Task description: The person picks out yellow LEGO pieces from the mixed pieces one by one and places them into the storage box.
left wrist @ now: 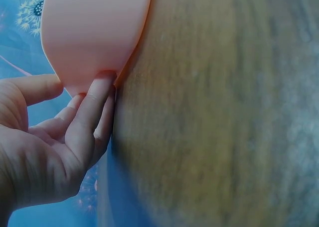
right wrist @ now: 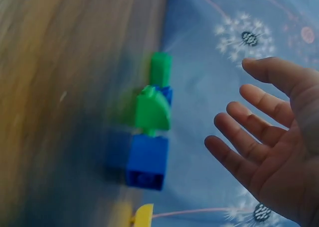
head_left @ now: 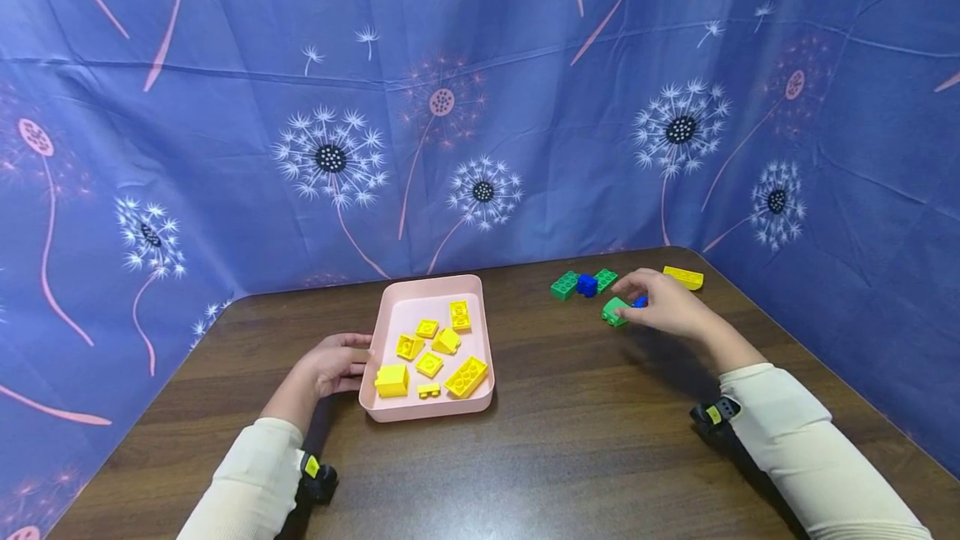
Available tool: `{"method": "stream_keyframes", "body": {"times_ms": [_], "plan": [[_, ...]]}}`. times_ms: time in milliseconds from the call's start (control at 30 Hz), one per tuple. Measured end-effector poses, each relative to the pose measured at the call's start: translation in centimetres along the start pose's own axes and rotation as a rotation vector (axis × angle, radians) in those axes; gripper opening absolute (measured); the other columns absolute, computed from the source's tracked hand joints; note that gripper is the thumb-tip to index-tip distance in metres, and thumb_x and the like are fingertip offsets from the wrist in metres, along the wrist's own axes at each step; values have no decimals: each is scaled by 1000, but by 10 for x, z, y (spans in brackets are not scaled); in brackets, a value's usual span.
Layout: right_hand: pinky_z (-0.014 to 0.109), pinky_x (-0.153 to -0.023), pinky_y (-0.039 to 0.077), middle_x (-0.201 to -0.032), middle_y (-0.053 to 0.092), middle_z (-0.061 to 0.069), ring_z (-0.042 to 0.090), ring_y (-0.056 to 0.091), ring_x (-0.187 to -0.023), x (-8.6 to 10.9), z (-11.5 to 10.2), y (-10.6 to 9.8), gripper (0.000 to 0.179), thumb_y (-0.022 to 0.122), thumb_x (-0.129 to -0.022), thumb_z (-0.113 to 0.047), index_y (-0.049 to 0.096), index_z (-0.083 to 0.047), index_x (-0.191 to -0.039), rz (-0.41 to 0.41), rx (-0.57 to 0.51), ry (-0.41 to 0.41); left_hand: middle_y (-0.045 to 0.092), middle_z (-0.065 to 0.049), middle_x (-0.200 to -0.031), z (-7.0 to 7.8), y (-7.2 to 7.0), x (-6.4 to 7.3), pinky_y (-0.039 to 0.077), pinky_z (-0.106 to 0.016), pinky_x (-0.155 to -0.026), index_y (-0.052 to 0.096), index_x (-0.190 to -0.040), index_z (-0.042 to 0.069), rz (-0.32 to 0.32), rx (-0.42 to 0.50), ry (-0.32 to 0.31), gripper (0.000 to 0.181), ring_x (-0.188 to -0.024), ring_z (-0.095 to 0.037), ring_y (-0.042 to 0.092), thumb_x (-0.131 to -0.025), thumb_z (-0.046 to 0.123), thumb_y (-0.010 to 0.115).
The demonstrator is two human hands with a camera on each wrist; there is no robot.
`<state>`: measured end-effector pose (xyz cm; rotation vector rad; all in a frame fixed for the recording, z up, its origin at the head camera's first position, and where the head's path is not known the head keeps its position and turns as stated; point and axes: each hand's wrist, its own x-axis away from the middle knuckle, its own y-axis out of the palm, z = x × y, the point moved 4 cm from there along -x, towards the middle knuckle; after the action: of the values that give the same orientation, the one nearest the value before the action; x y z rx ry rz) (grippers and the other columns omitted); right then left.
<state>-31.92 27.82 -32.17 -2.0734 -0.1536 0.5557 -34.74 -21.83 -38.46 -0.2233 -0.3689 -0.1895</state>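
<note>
On the left of the table stands a pink tray (head_left: 431,413) with several yellow bricks (head_left: 392,382) in it. My left hand (head_left: 337,367) touches the tray's left side, its fingers straight against the wall, as the left wrist view also shows. Over the bricks on the right hovers my right hand (head_left: 671,304), fingers apart and holding nothing. Below it lie a rounded green brick (head_left: 615,312) and a blue brick (head_left: 640,302), partly hidden by the hand. Both show fully in the right wrist view: the green brick (right wrist: 152,111) and the blue brick (right wrist: 148,160).
Behind the right hand's bricks lie two green bricks (head_left: 565,285) with a small blue brick (head_left: 587,286) between them. A yellow brick (head_left: 683,277) rests near the table's far right corner. A blue dandelion-print cloth (head_left: 540,123) hangs behind the wooden table (head_left: 555,448).
</note>
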Motion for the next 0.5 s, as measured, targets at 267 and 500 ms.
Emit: {"method": "stream_keyframes", "body": {"times_ms": [267,500], "plan": [[54,-81,52,-113,60,25,41,62,-99,-3,32,-4,29,72,-87,-11,64,4,-110,35,-11,131,62,-22,-117,0,1,0,55,-46,-84,35,-143,-4,-16,-1,1,57,-86,-19,67,-91,3,57],[57,-84,49,-113,60,26,44,60,-102,-9,52,-11,30,69,-88,-14,64,4,-111,67,33,201,63,-22,-116,-1,-1,-1,55,-46,-82,36,-143,-3,-11,0,1,56,-87,-19,68,-91,3,57]]}}
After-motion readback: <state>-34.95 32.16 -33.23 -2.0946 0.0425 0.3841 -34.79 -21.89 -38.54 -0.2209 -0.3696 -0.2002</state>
